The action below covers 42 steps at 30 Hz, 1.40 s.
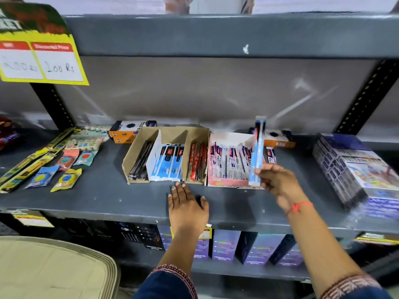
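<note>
My right hand (278, 182) pinches a long blue-and-white pen packet (258, 152) and holds it upright above the pink-and-white display box (228, 182), which is full of similar packets. My left hand (186, 207) lies flat on the grey shelf (108, 197) with its fingers straight, just in front of the brown cardboard box (195, 134). That box has three slots holding dark packets, blue packets (168, 165) and red packets (197, 162).
Small sachets and long yellow packs (32, 167) lie at the shelf's left. Stacked wrapped boxes (356, 169) stand at the right. Orange-and-white boxes (129, 131) sit at the back. A yellow price sign (41, 61) hangs upper left. Purple boxes (226, 247) fill the shelf below.
</note>
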Available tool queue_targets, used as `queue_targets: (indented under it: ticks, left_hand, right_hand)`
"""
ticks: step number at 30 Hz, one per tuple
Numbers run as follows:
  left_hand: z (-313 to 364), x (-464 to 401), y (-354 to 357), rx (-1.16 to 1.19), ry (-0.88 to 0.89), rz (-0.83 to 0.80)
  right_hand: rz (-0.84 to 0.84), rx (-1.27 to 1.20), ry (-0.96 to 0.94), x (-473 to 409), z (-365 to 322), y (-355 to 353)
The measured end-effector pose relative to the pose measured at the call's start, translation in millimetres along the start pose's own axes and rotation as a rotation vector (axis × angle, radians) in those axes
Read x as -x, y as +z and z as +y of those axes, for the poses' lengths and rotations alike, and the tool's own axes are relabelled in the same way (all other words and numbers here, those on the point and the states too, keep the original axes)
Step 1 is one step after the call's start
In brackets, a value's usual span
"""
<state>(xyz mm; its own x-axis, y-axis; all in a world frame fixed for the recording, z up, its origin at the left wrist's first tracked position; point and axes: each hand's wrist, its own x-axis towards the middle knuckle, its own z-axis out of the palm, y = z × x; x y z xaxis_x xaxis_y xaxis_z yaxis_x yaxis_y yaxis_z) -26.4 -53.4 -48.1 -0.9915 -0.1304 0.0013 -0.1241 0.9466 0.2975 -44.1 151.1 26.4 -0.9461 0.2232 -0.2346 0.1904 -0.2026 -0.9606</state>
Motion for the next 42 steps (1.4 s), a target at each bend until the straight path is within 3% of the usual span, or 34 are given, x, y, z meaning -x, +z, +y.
queue_targets:
  ticks: [12, 32, 36, 42]
  left_hand:
    - [1.0, 1.3, -2.8, 0.009, 0.006, 0.007]
    - [-2.3, 0.5, -0.6, 0.035, 0.019, 0.024]
    - [-23.5, 1.3, -8.3, 0.065, 0.06, 0.031]
    - [-76.4, -6.1, -25.6, 0.027, -0.061, 0.074]
  right_hand:
    - [-0.226, 0.007, 0.075, 35.1, 28.1, 47.7]
    - [-0.252, 0.024, 0.099, 37.7, 33.4, 65.1]
    - [-0.282, 0.029, 0.14, 39.4, 32.9, 88.5]
    - [-0.307, 0.093, 0.185, 42.8, 40.5, 137.9]
